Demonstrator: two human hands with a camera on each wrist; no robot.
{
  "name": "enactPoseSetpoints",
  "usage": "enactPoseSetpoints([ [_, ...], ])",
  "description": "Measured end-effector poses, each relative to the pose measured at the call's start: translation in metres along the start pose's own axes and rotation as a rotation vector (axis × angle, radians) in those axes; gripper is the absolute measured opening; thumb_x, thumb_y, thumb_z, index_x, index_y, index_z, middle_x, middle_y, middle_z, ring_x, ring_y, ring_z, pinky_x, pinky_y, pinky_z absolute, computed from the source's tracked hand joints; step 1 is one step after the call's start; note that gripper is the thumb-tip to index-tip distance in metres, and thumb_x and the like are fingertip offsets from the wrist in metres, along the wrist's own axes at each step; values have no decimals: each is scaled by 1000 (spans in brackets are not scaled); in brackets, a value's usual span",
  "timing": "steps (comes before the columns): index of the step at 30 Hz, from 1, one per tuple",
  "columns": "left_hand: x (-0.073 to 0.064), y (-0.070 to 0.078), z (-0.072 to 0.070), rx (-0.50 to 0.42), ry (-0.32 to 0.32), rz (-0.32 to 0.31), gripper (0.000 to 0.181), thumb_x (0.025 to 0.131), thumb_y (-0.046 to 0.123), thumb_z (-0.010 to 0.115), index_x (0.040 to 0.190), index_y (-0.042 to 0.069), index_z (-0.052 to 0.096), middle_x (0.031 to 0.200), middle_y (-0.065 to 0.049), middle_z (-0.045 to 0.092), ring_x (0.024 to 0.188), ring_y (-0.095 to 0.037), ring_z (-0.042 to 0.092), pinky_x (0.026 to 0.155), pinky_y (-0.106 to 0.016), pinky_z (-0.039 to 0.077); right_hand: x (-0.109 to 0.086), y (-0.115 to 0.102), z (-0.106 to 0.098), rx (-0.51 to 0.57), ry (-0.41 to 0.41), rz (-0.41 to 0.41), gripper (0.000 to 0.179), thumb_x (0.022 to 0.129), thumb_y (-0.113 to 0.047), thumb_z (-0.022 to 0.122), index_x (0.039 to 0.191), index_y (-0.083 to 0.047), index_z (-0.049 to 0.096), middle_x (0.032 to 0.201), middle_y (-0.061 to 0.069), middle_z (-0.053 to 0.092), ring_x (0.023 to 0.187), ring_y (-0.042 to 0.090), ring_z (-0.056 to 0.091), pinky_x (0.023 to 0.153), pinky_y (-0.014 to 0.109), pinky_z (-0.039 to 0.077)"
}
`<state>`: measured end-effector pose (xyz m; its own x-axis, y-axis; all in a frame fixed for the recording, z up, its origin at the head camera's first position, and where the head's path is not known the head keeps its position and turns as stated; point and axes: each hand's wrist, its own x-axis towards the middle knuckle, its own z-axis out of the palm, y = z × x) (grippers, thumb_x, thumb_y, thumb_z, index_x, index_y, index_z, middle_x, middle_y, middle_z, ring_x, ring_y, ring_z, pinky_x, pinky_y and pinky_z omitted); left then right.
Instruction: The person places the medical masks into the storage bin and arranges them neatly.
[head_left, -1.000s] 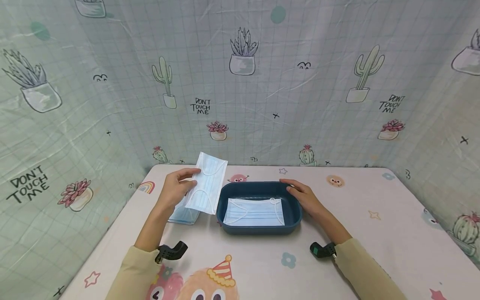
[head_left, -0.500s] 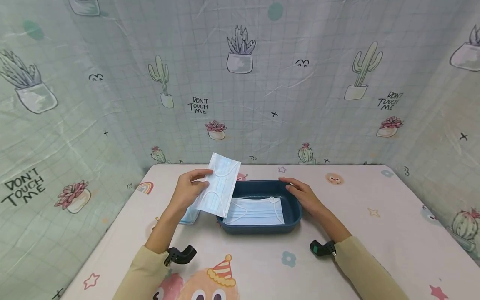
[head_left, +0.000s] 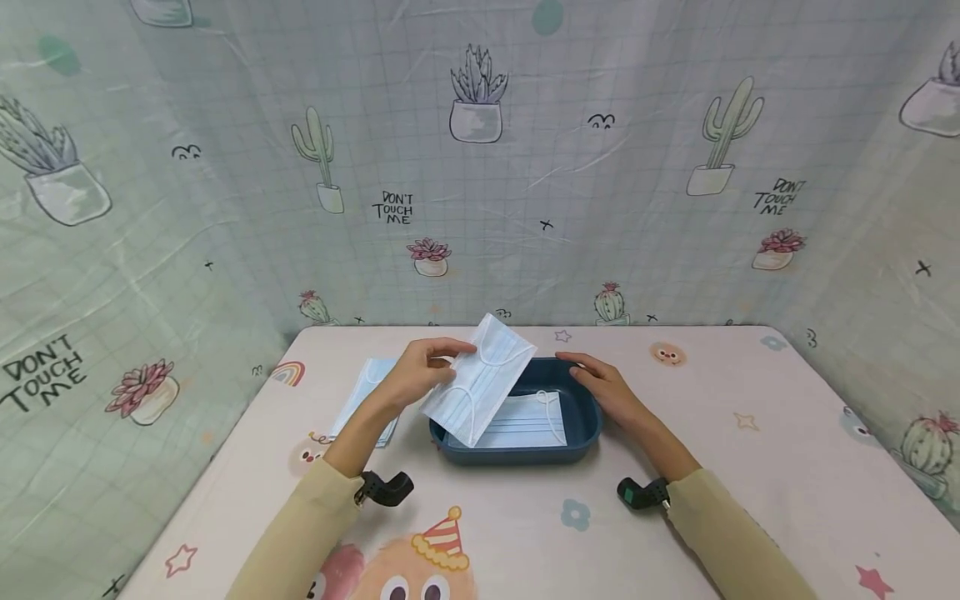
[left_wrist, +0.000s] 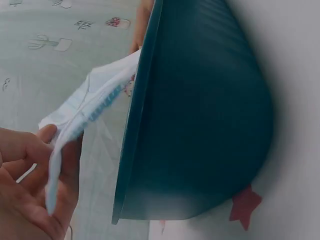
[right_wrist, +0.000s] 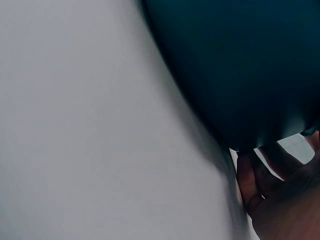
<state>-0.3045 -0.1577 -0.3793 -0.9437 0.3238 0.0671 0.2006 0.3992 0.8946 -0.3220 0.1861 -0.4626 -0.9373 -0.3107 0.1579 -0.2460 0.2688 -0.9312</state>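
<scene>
My left hand (head_left: 424, 371) pinches a pale blue pleated face mask (head_left: 483, 375) between thumb and fingers. The mask is tilted over the left part of a dark blue plastic bin (head_left: 495, 457). Inside the bin lies another face mask (head_left: 528, 425), flat and partly hidden by the held one. In the left wrist view the held mask (left_wrist: 95, 92) reaches from the fingers toward the bin's rim. My right hand (head_left: 611, 392) grips the bin's far right corner at the rim. In the right wrist view its fingers (right_wrist: 246, 180) touch the bin's outer wall.
More blue face masks (head_left: 367, 387) lie on the table left of the bin, partly behind the left forearm. A pale printed cloth covers the table (head_left: 517, 533). A patterned curtain (head_left: 525, 250) stands behind the table and at both sides.
My left hand has moved right, carrying the held mask from beside the bin to over its left part, and the mask has tilted more. The right hand has stayed at the bin's rim.
</scene>
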Motion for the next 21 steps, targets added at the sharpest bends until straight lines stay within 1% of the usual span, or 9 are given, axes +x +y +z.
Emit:
enactPoseSetpoints([
  [3, 9, 2, 1, 43, -74, 15, 52, 86, -7, 53, 130, 15, 72, 144, -7, 63, 120, -27, 64, 102, -40, 52, 1, 1, 1, 3, 2, 1, 41, 110, -18, 48, 149, -8, 54, 157, 17, 51, 154, 38, 35, 127, 60, 24],
  [6, 19, 4, 2, 87, -136, 38, 53, 86, -8, 53, 129, 15, 72, 145, -7, 62, 129, -27, 59, 110, -47, 49, 1, 1, 1, 3, 4, -4, 41, 110, -18, 48, 149, -7, 54, 157, 18, 51, 154, 38, 35, 127, 60, 24],
  [11, 35, 11, 5, 142, -261, 75, 56, 82, -11, 50, 128, 11, 73, 142, -8, 65, 135, -26, 56, 115, -48, 46, -1, 1, 2, -13, 9, -3, 41, 110, -18, 48, 149, -7, 54, 157, 18, 50, 154, 39, 34, 126, 61, 24],
  [16, 45, 22, 8, 212, -414, 71, 61, 78, -16, 45, 125, 11, 73, 137, -5, 67, 129, -24, 58, 114, -45, 47, -2, 0, 2, -23, 6, -1, 42, 110, -17, 48, 149, -6, 53, 158, 18, 49, 155, 40, 32, 127, 62, 22],
  [21, 58, 32, 16, 281, -574, 97, 61, 77, -18, 44, 123, 9, 73, 133, -6, 68, 121, -19, 58, 114, -42, 46, -1, -2, 2, -15, 9, -2, 42, 109, -17, 48, 149, -6, 53, 158, 19, 49, 155, 39, 33, 127, 62, 22],
])
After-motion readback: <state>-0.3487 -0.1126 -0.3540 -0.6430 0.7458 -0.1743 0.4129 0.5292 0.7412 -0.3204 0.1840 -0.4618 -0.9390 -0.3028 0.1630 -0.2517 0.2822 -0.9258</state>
